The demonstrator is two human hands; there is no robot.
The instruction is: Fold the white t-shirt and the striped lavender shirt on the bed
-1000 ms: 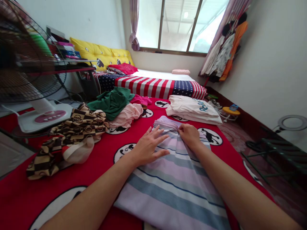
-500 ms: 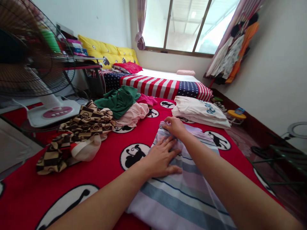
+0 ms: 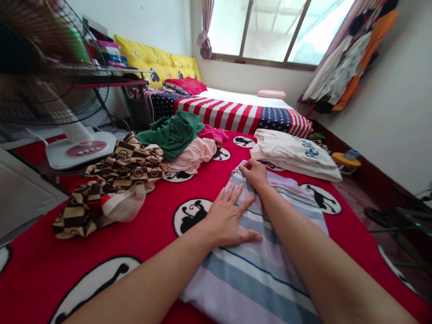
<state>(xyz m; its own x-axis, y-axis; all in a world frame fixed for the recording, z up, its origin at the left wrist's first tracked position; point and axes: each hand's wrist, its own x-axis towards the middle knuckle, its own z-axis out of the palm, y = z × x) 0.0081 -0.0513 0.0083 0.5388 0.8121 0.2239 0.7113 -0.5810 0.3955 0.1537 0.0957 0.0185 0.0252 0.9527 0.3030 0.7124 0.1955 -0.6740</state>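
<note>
A lavender, white and grey-blue striped shirt (image 3: pixel 249 279) lies partly folded on the red blanket (image 3: pixel 141 247), its near part spread towards me. My left hand (image 3: pixel 229 220) rests flat on the shirt's left side with the fingers spread. Farther away, my right hand (image 3: pixel 255 174) pinches the cloth at the shirt's far end, fingertips bent together. The right forearm crosses above the shirt and hides some of its right side. Just beyond my right hand sits a stack of folded white T-shirts (image 3: pixel 297 155), the top one with blue-green lettering.
To the left lie a brown checked garment (image 3: pixel 128 157), a green garment (image 3: pixel 175 132) and a pale pink one (image 3: pixel 192 155) in a loose heap. A fan (image 3: pixel 81 144) stands at the left edge. Behind is a bed with a flag-patterned cover (image 3: pixel 216 112); a yellow stool (image 3: pixel 346 159) is at right.
My left hand's fingers have spread wider on the shirt. The right hand still pinches the far end, its fingers closer together. The view has shifted slightly.
</note>
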